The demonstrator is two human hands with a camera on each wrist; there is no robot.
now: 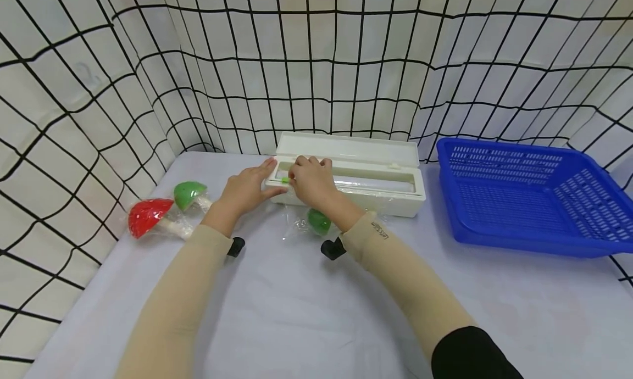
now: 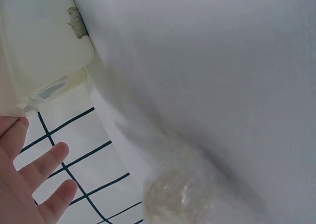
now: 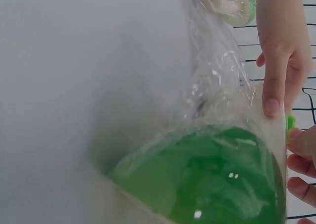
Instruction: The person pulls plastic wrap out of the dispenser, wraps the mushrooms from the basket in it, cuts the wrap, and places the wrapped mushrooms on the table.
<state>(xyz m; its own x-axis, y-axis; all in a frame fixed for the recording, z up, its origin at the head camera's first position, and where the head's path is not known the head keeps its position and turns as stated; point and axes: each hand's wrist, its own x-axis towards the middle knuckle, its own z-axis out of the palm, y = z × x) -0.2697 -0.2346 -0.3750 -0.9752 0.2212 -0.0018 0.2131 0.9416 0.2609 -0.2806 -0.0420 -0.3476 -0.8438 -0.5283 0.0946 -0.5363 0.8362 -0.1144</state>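
Observation:
A long white cling film dispenser (image 1: 405,204) lies with its lid (image 1: 346,148) raised and a pale roll (image 1: 373,184) inside. My left hand (image 1: 242,191) rests against its left end, thumb along the front, the other fingers straight and spread. Over the left part of the opening, my right hand (image 1: 312,182) has its fingers curled and pinches a small bright green tab (image 3: 291,122); the fingertips are partly cut off in the right wrist view. Just in front of the dispenser, partly behind the right wrist, lies a green mushroom (image 1: 318,221) in clear wrap.
To the left lie a wrapped red mushroom (image 1: 150,215) and another wrapped green one (image 1: 189,193). A blue plastic basket (image 1: 524,239) stands on the right. Black wire mesh (image 1: 346,60) lines the back and left of the white table (image 1: 296,307).

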